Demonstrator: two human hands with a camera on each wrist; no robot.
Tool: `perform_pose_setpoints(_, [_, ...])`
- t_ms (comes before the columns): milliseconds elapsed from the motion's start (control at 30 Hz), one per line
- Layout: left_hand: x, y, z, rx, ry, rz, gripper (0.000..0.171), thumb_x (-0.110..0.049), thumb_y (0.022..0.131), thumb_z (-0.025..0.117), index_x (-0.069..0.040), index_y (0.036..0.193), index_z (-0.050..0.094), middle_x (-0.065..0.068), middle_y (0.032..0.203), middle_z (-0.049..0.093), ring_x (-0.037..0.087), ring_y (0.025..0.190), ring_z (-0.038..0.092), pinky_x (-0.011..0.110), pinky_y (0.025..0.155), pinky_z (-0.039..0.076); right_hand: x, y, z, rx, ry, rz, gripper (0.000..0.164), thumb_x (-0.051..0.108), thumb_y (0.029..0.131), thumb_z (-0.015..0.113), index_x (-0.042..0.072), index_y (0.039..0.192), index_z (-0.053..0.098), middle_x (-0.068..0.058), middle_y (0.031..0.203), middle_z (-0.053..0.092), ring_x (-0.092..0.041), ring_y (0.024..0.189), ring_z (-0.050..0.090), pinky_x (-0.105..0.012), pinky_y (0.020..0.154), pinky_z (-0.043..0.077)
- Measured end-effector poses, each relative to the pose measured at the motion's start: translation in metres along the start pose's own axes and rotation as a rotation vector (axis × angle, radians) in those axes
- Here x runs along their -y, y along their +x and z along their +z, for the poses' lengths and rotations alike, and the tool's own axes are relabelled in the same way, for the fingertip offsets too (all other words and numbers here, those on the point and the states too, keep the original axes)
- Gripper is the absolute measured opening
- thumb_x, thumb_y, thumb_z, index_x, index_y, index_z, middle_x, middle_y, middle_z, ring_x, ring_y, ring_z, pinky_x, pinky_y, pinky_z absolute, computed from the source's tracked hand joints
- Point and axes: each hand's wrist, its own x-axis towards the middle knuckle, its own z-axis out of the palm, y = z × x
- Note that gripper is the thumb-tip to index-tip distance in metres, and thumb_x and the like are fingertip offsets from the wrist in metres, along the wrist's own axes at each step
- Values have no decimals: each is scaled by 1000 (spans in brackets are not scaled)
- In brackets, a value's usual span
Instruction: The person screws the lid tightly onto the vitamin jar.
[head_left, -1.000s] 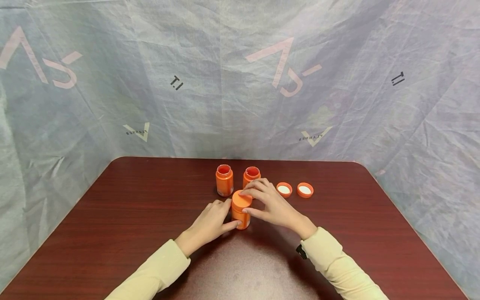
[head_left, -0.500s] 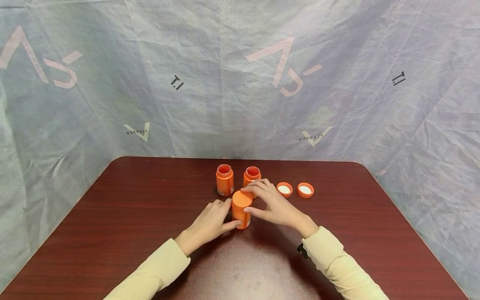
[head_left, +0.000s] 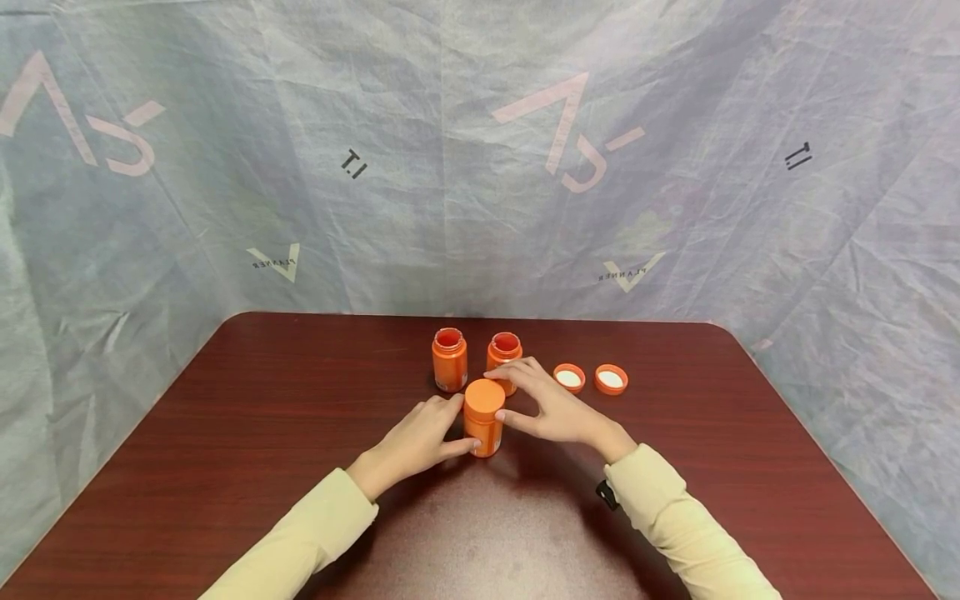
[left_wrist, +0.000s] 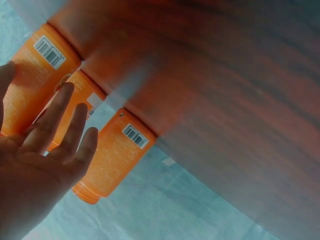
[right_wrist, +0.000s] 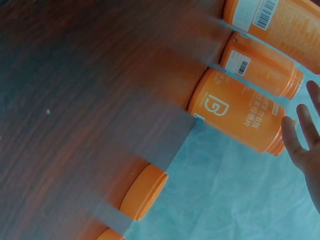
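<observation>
A capped orange bottle [head_left: 483, 437] stands upright on the table between the two hands. The left hand [head_left: 420, 437] holds its body from the left, thumb in front; in the left wrist view that hand's other fingers [left_wrist: 62, 120] extend fairly straight. At the bottle's orange lid [head_left: 484, 398] is the right hand [head_left: 551, 408], its thumb at the right edge and a fingertip at the back rim. The right wrist view shows its outer fingers [right_wrist: 300, 130] spread apart from the lidless bottle [right_wrist: 235, 110]. The lid's own contact is out of that view.
Two lidless orange bottles stand behind, one at left [head_left: 450, 367] and one at right [head_left: 504, 354], partly covered by the right hand. Two upturned lids [head_left: 569, 379] [head_left: 611, 380] lie to their right. A fabric backdrop [head_left: 450, 167] surrounds the dark red table [head_left: 315, 383].
The right thumb has slid slightly rightward along the lid's edge, and the right fingers have shifted off the lid's top toward its back rim. The left hand stays on the bottle.
</observation>
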Motion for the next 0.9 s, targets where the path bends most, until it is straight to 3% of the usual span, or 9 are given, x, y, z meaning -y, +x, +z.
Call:
perform_pose_setpoints(233, [-1,-1,-1,13,-7,-7,56,-45,82,63,-7,120,49,5,99,63,20,92,61,35,79,49,2,2,-1,12,-15,-18,46,32,87,60,19,130,49,5,128,49,-11,120,36,-42,100,31])
perform_pose_setpoints(433, [-2,-1,1,-2,6,-13,56,-44,82,63,-6,121,49,5,97,63,19,89,61,35,77,49,4,2,-1,-27,-61,-17,45,37,85,62,17,124,52,8,122,52,-9,112,39,-35,92,39])
perform_pose_setpoints(900, [-4,-4,5,-67,37,6,50,-40,81,66,-7,116,51,4,90,64,16,79,59,32,71,49,11,2,9,-145,-318,17,46,52,81,61,16,108,53,6,104,54,-13,103,45,-32,85,37])
